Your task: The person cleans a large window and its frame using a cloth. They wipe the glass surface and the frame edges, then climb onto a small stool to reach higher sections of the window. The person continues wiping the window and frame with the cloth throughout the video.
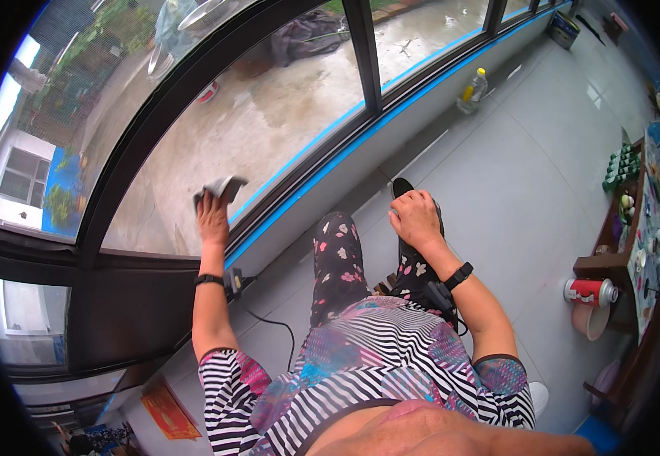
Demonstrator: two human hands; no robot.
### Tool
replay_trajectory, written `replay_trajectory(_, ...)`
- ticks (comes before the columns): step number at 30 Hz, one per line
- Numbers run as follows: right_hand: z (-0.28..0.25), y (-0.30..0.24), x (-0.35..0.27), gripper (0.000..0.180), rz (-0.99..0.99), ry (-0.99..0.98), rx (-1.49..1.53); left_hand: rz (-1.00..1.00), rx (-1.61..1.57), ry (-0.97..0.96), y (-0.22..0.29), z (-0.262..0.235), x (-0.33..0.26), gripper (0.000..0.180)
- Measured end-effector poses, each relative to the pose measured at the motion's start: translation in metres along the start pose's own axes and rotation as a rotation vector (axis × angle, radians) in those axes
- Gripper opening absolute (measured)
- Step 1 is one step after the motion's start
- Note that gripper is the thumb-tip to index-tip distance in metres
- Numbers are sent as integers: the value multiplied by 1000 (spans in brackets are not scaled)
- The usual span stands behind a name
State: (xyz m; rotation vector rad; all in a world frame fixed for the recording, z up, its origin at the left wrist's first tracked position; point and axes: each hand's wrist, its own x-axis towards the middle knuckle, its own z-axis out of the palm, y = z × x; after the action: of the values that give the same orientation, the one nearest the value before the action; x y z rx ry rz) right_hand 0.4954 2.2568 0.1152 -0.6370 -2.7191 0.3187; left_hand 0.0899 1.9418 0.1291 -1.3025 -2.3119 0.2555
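Note:
My left hand (212,219) presses a grey cloth (226,187) against the window glass (269,129), low down near the frame. The cloth is folded, and one edge sticks out past my fingertips. My right hand (418,218) is over my right leg, just behind a dark shoe (402,187). Its fingers are curled in; what they hold, if anything, is hidden. Each wrist wears a black strap with a small device, and a black cable (288,328) trails beside my left arm.
Dark window frame (373,57) and a blue-edged sill (330,163) run along the left. A clear bottle with a yellow cap (473,91) stands by the wall. To the right, a cluttered low table (602,266) has a red can (590,291) beside it. A bucket (564,30) stands at the far end.

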Motion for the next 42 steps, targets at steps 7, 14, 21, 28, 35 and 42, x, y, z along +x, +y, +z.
replay_trajectory(7,-10,5,-4,15,61,43,61,228,-35,284,96,-45,178,51)
replay_trajectory(14,-13,7,-4,13,87,86,115,291,-24,538,161,-84,315,56)
replay_trajectory(21,-14,7,0,15,99,66,160,360,47,465,196,-48,317,55)
replay_trajectory(28,-10,2,3,16,77,47,165,436,-100,162,151,19,201,43)
replay_trajectory(35,-13,-5,6,15,7,3,173,280,63,-27,51,36,55,44)
replay_trajectory(42,-128,-69,51,18,-3,-14,948,-149,182,-29,-60,27,-84,58)
